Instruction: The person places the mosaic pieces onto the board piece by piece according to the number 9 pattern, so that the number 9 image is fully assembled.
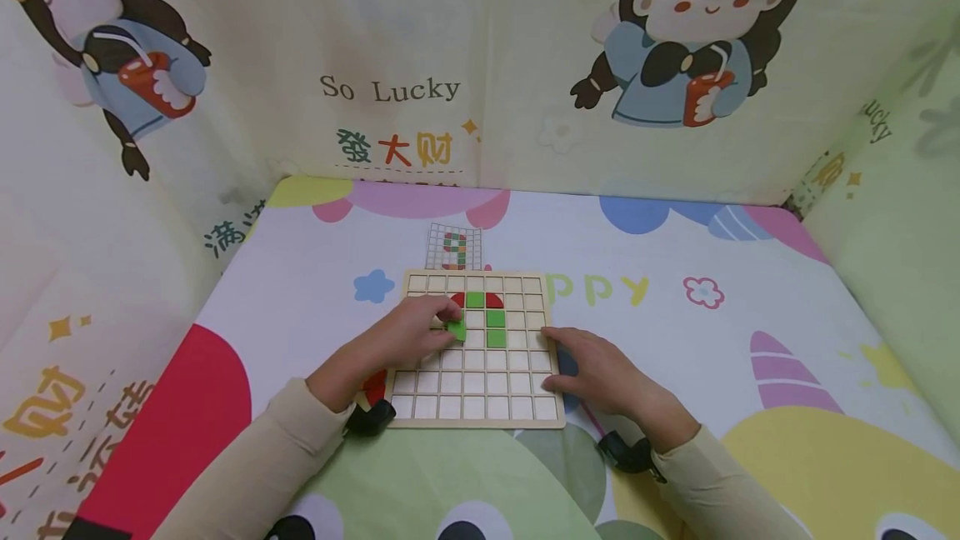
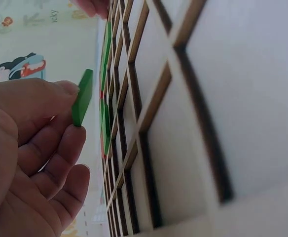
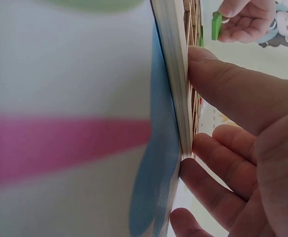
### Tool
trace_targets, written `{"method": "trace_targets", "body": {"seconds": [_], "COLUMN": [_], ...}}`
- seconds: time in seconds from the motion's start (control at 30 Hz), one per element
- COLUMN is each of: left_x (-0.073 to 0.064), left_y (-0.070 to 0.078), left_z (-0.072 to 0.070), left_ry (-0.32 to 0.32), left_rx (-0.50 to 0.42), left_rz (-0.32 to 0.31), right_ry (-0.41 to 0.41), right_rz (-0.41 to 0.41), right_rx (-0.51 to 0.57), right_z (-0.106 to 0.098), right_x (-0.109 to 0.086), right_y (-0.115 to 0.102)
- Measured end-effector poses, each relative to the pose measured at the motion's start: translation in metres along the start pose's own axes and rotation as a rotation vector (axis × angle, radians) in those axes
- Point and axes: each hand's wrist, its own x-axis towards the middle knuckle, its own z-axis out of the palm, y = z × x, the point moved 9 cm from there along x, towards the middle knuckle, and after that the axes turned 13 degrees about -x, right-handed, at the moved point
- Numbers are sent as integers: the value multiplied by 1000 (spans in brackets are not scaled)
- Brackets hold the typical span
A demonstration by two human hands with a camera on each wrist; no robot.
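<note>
My left hand pinches a green square tile between thumb and fingertips, just over the left-middle cells of a wooden grid board. On the board lie a green tile with a red rounded piece on its right and another red piece on its left, partly behind my fingers. Below the right red piece are two more green tiles in a column. At the board's right edge rests my right hand, thumb and fingertips touching the wooden side, fingers loosely bent.
Behind the board lies a gridded card printed with a coloured figure like a 9. Something red shows beside the board under my left wrist; its kind is unclear. The cloth-covered table has printed shapes, with cloth walls around it.
</note>
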Motion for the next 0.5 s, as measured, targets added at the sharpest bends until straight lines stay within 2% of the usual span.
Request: {"method": "trace_targets", "body": {"seconds": [0.23,0.5], "left_x": [2,3], "left_y": [3,2], "left_z": [3,4], "left_ry": [-9,-9], "left_rx": [34,40], "left_rz": [16,4], "right_ry": [3,4], "right_rz": [-2,2], "right_rx": [-2,-3], "right_z": [0,1], "right_x": [0,0], "right_y": [0,0]}}
